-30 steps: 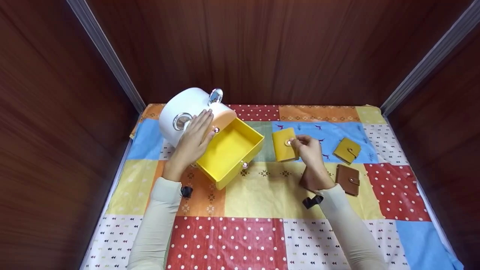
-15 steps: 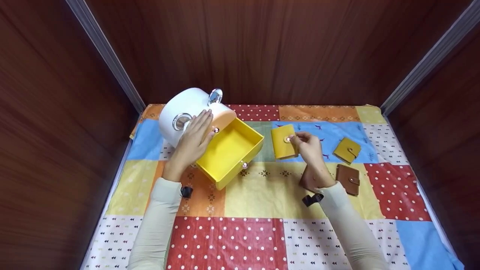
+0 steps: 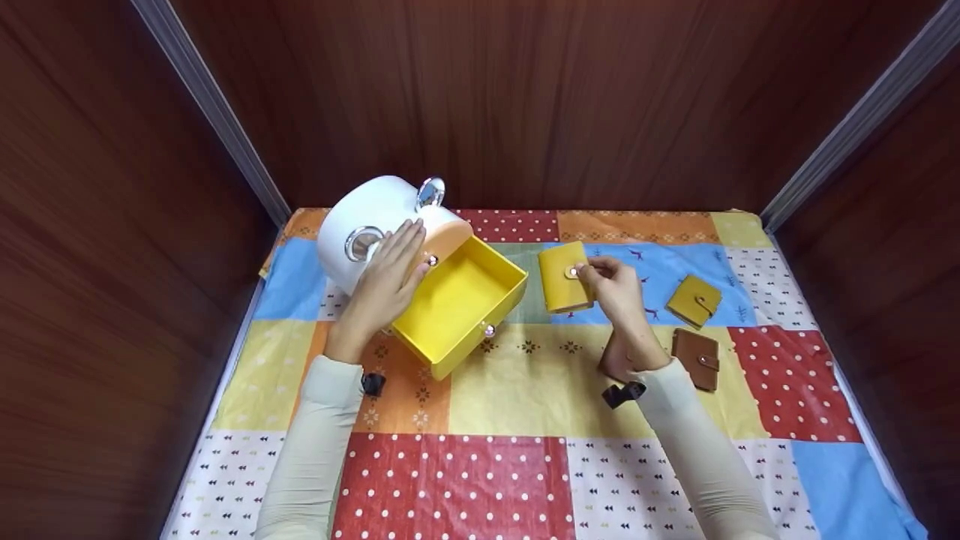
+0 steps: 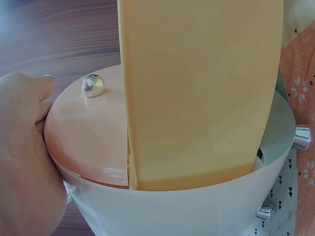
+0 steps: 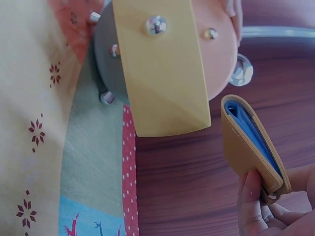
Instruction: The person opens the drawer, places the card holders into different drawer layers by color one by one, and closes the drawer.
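A white rounded storage box (image 3: 358, 201) with shiny round ear-like pieces stands at the left, its yellow drawer (image 3: 474, 346) pulled out. Above that drawer is a peach-coloured one (image 3: 448, 238) with a small knob. My left hand (image 3: 384, 283) rests on the box with straight fingers, beside the peach drawer. Between thumb and fingers, my right hand (image 3: 619, 294) pinches a yellow wallet (image 3: 559, 281) at its snap strap. In the right wrist view the wallet (image 5: 248, 142) tilts up, blue inner sleeves showing at its edge. The drawer's inside is bare in the head view.
To the right lie a mustard wallet (image 3: 691, 301) and a brown wallet (image 3: 694, 358). Another brown wallet (image 3: 613, 363) is partly hidden under the right forearm. A patchwork cloth (image 3: 457, 487) covers the table, with dark wood panels (image 3: 510, 105) behind and at both sides.
My right hand has moved the yellow wallet slightly away from me and a little left. The left hand, storage box and drawer stay where they were.
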`<state>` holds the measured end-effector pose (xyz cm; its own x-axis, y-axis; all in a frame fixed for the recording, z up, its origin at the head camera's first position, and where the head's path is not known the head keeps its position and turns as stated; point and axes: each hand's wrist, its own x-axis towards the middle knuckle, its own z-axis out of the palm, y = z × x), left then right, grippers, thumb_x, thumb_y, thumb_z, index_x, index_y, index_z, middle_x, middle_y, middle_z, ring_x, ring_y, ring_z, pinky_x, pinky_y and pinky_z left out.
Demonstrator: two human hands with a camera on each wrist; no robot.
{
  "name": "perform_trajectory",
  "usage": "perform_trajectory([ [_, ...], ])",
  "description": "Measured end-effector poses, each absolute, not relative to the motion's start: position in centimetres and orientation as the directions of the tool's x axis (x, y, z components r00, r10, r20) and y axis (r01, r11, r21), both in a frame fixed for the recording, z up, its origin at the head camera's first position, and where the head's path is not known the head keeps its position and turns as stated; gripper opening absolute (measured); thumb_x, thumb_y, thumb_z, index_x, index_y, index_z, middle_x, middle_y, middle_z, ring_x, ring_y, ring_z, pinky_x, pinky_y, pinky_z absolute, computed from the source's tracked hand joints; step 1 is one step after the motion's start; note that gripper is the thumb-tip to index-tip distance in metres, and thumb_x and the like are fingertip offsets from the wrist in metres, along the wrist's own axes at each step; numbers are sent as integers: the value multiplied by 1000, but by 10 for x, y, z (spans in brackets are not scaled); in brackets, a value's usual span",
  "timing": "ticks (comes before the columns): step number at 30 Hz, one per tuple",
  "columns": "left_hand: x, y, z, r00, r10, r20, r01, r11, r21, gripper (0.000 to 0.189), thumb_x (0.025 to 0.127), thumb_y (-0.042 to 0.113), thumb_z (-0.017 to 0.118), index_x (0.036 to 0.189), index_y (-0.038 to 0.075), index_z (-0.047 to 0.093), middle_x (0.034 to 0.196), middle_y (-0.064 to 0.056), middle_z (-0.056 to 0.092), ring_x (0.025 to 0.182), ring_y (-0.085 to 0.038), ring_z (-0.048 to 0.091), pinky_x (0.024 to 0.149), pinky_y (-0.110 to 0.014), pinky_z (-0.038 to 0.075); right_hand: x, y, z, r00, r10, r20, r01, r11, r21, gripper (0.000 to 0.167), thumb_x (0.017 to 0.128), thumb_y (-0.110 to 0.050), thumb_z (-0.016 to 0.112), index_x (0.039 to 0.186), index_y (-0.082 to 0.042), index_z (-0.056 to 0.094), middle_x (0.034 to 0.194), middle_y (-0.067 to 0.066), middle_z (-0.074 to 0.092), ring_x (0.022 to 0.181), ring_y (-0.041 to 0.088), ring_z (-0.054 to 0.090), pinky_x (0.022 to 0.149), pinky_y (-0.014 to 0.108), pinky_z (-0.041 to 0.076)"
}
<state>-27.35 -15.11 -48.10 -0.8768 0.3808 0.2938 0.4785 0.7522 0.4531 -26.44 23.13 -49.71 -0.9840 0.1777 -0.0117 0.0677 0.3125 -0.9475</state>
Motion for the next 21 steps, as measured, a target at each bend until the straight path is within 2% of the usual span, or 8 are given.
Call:
perform_trajectory([
  [5,-274,-151,-481,-876,382,294,480,751,454,60,115,30,46,169,10,28,179,-2,23,168,-24,16,140,-42,5,-265,230,-494,-987,163,-12,59,288,-956,39,102,-26,70,127,4,71,103,8,73,84,10,67,73,19,59],
  [14,-273,-151,-481,-878,377,296,476,753,454,59,115,31,46,169,11,29,178,-2,24,168,-23,16,140,-42,6,-270,225,-489,-990,141,-16,54,273,-961,41,102,-26,72,128,6,70,106,10,74,87,11,68,76,19,60],
  [21,-272,-150,-480,-872,379,310,486,750,449,59,115,28,49,168,9,31,178,-4,26,167,-25,19,139,-43,7,-273,219,-485,-993,115,-10,38,242,-970,39,103,-24,71,128,5,69,102,3,73,88,8,68,76,18,59],
])
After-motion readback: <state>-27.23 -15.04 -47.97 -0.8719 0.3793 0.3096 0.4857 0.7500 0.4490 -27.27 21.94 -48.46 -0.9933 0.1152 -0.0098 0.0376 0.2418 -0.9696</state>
